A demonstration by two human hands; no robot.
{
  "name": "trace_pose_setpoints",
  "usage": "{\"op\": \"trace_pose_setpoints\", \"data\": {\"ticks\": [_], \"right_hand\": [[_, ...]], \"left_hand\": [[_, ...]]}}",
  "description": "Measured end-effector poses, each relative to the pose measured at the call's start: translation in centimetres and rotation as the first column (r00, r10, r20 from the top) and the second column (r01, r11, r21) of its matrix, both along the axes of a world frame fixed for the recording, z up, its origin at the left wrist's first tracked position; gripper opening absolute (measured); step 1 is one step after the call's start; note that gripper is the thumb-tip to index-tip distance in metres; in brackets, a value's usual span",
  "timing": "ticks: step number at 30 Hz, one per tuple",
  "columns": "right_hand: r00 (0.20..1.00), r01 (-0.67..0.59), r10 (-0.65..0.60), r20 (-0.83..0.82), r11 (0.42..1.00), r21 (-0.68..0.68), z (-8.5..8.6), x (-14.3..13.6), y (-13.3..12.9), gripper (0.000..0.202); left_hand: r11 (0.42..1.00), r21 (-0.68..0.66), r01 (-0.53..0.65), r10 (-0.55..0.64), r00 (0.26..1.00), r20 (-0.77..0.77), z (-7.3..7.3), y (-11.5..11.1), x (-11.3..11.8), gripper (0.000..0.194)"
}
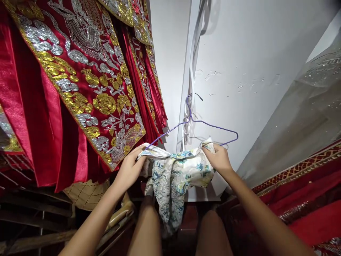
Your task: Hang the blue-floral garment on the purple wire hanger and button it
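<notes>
A floral garment (pixel 195 170), white with blue, green and yellow print, hangs from both hands at its top edge. My left hand (pixel 131 166) pinches the left corner, close to the lower left end of a purple wire hanger (pixel 211 125). On the other side, my right hand (pixel 218 158) grips the right corner below the hanger's right end. The hanger's hook points up and right in front of the white wall. Its lower left part runs into the cloth, so its bottom bar is mostly hidden. The garment's lower part drapes down between my knees.
Red costumes with gold and silver sequins (pixel 103 103) hang at the left. A white cord or strap (pixel 191 67) runs down the wall (pixel 239 53). Plastic-covered clothing (pixel 298 117) and red fabric (pixel 317 220) fill the right side. Bamboo furniture (pixel 119 215) stands at lower left.
</notes>
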State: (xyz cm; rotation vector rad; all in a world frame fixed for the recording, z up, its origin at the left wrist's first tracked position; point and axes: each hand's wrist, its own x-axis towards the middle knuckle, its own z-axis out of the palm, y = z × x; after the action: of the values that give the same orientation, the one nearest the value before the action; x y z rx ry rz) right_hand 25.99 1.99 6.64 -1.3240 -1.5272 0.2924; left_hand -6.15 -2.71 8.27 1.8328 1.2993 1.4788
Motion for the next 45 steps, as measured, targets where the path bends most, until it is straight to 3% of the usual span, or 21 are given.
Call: {"op": "trace_pose_setpoints", "data": {"ticks": [3,6,8,11,14,18,19,21,23,25,27,30,33,35,38,41,45], "right_hand": [[0.999,-0.040,0.040,-0.002,0.999,-0.036,0.6,0.0,-1.5,0.028],[0.994,-0.100,0.096,-0.046,0.990,-0.095,1.2,-0.4,-2.6,0.025],[0.990,-0.126,0.117,-0.075,0.985,-0.117,1.5,-0.5,-3.1,0.026],[0.983,-0.166,0.154,-0.105,0.979,-0.118,1.9,0.1,-3.5,0.024],[0.967,-0.230,0.215,-0.137,0.968,-0.106,2.1,0.7,-3.7,0.019],[0.962,-0.248,0.228,-0.148,0.959,-0.134,2.3,0.9,-4.2,0.018],[0.965,-0.240,0.220,-0.140,0.960,-0.142,2.3,0.9,-4.4,0.019],[0.970,-0.229,0.211,-0.122,0.961,-0.158,2.3,0.8,-4.6,0.019],[0.971,-0.232,0.219,-0.094,0.959,-0.160,2.3,0.4,-4.9,0.016],[0.971,-0.237,0.234,-0.040,0.962,-0.135,2.2,-0.2,-5.4,0.009],[0.973,-0.227,0.229,0.018,0.970,-0.083,2.2,-0.8,-6.0,0.008],[0.993,-0.121,0.120,0.015,0.989,0.083,2.1,-0.3,-7.0,0.029],[0.984,0.177,-0.163,-0.069,0.937,0.300,2.5,2.5,-7.1,0.055],[0.952,0.305,-0.295,-0.080,0.896,0.323,3.0,5.0,-6.3,0.063],[0.980,0.196,-0.200,0.004,0.963,0.187,3.9,8.0,-4.3,0.045],[0.997,0.063,-0.063,0.038,0.998,0.013,4.5,8.6,-2.9,0.031],[0.994,0.104,-0.103,-0.017,0.993,0.061,5.2,7.1,-3.0,0.036]], "left_hand": [[0.997,0.034,-0.063,0.064,0.997,-0.038,1.0,0.4,1.5,0.018],[0.992,0.112,-0.065,0.070,0.997,-0.040,3.0,1.6,2.2,0.016],[0.992,0.124,0.014,-0.022,0.998,0.060,4.6,2.4,2.0,0.007],[0.976,-0.087,0.197,-0.164,0.941,0.295,6.1,3.5,1.7,0.018],[0.876,-0.307,0.372,-0.162,0.827,0.538,5.9,4.4,1.8,0.007],[0.771,-0.349,0.532,-0.116,0.657,0.745,4.9,6.1,2.7,0.012],[0.762,-0.355,0.542,-0.131,0.665,0.735,4.9,6.5,2.8,0.012],[0.791,-0.365,0.491,-0.195,0.768,0.611,5.3,7.0,3.1,0.009],[0.879,-0.321,0.352,-0.220,0.898,0.381,6.0,7.1,3.4,0.009],[0.961,-0.195,0.196,-0.171,0.976,0.135,6.4,6.7,3.8,0.012],[0.996,-0.010,0.089,-0.089,0.994,-0.065,6.1,6.1,4.2,0.016],[0.987,0.158,0.008,0.029,0.973,-0.229,4.9,5.4,4.5,0.023],[0.984,0.175,-0.042,0.085,0.965,-0.249,4.0,5.0,4.3,0.028],[0.983,0.180,-0.045,0.088,0.966,-0.242,4.1,4.9,4.2,0.028],[0.984,0.175,-0.020,0.060,0.972,-0.229,4.5,5.0,4.3,0.030],[0.987,0.158,-0.022,0.053,0.979,-0.196,4.5,5.1,4.4,0.032],[0.986,0.161,-0.041,0.067,0.986,-0.156,4.2,5.2,4.1,0.037]]}}
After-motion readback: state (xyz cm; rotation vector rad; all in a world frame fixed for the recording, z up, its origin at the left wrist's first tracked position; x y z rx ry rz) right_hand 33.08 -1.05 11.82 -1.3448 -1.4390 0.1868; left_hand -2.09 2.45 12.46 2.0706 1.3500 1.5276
